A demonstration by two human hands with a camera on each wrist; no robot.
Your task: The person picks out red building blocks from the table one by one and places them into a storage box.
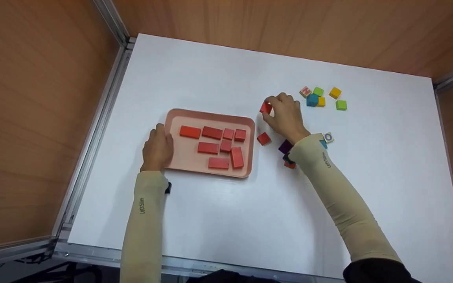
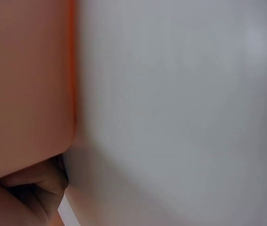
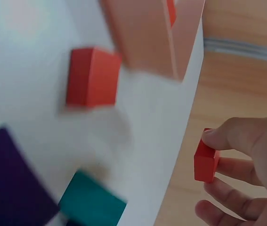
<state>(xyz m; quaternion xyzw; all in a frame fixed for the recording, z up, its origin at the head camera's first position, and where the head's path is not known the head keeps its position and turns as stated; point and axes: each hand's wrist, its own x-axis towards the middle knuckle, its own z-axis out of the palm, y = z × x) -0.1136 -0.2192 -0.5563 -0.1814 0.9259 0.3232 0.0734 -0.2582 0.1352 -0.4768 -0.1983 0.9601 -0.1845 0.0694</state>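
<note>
My right hand pinches a small red block between thumb and fingers, just right of the pink tray. Another red cube lies on the table below that hand, beside the tray's right wall. At the tray's left side, my left hand grips the rim; in the left wrist view its curled fingers show at the tray's corner. Inside the tray lie several red and pinkish-red blocks, among them a long orange-red one and an upright-lying long one.
Beneath the right forearm are a purple block, a teal block and a red block, partly covered. An O-marked block lies beside the sleeve. Green, yellow, blue and lettered blocks sit farther back. Wooden walls border the white table.
</note>
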